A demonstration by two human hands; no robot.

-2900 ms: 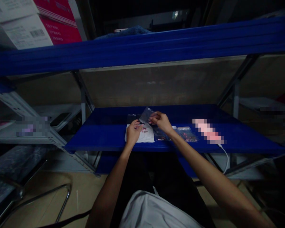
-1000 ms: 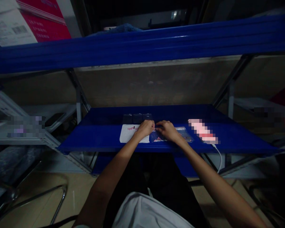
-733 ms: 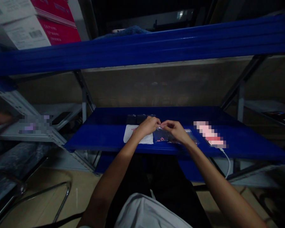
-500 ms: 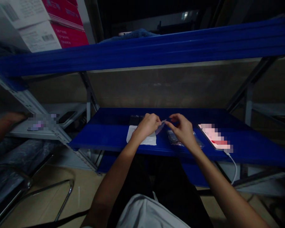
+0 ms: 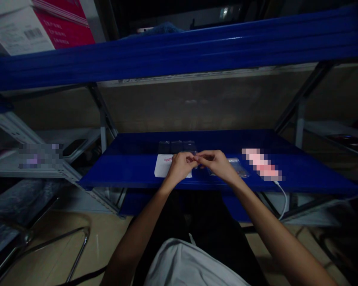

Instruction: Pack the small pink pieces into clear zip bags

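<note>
My left hand [image 5: 183,163] pinches a small clear plastic bag [image 5: 195,162], mostly hidden by the fingers. The fingertips of my right hand [image 5: 211,161] meet those of the left at the bag, pressed closed on its edge. Beneath the left hand lies a white pouch [image 5: 161,166] with red marks on it. Behind that pouch, three dark-looking clear packets [image 5: 176,147] sit side by side. A pile of clear plastic bags [image 5: 240,167] lies beside and partly under my right hand.
A phone [image 5: 260,163] with a blurred screen lies on the blue shelf [image 5: 107,169] at right, its white cable [image 5: 285,198] hanging off the front edge. Above runs a blue beam [image 5: 179,53]. Boxes [image 5: 62,29] stand upper left; a chair frame [image 5: 83,238] is at lower left.
My right hand has come in to the left, and both hands' fingertips now meet. Another person's arm at the far left has left the view. The camera view has shifted slightly.
</note>
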